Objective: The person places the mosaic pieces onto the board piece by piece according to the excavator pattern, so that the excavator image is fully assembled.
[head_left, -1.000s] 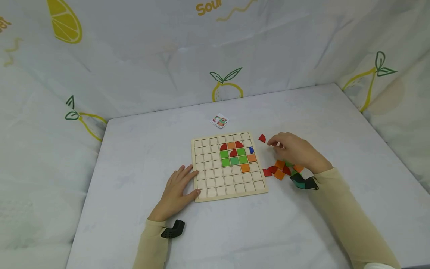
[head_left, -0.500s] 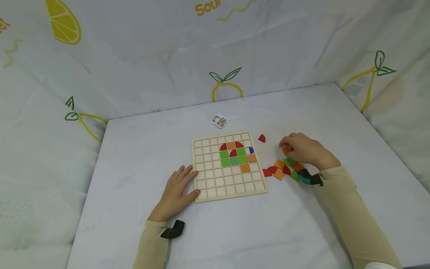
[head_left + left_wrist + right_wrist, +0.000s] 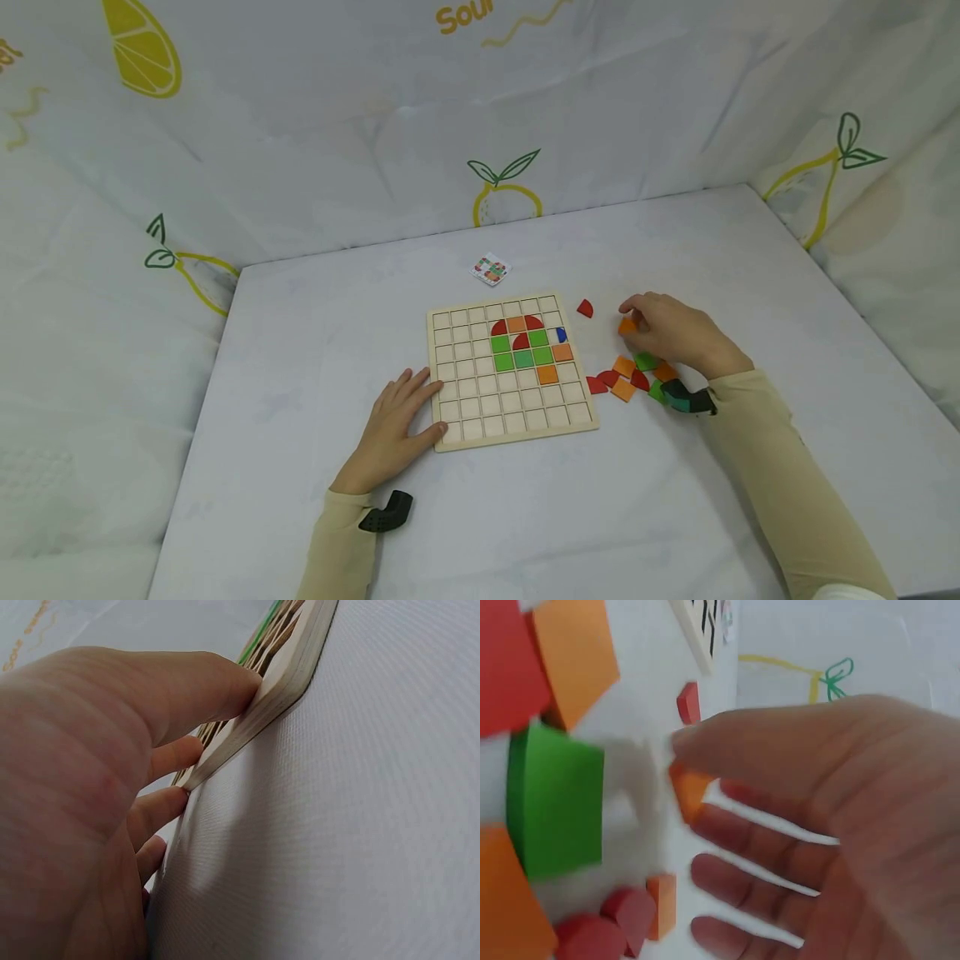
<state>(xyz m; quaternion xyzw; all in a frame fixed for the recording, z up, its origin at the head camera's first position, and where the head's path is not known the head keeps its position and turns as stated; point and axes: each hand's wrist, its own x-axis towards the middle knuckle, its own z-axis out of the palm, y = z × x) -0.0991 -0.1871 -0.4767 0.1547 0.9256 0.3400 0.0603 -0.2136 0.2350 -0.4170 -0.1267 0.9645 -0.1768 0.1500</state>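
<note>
In the head view my right hand (image 3: 678,333) pinches an orange square tile (image 3: 627,326), just beyond the loose tiles. The right wrist view has this orange tile (image 3: 688,789) between thumb and fingers. My left hand (image 3: 392,433) rests at the left edge of a wooden grid board (image 3: 472,408), thumb and some fingertips on its rim. Close up in the left wrist view, the thumb (image 3: 202,686) lies on the board's rim (image 3: 281,686). Red, orange, green and blue pieces fill some squares toward the board's upper right.
A loose pile of red, orange and green tiles, among them an orange tile (image 3: 623,389), lies right of the board. Apart from it is a red quarter-circle piece (image 3: 585,309). A small pattern card (image 3: 492,269) lies behind the board.
My right hand has drawn back rightward from near the lone red piece, then edged slightly left with the orange tile now showing in its fingers. The left hand has stayed on the board.
</note>
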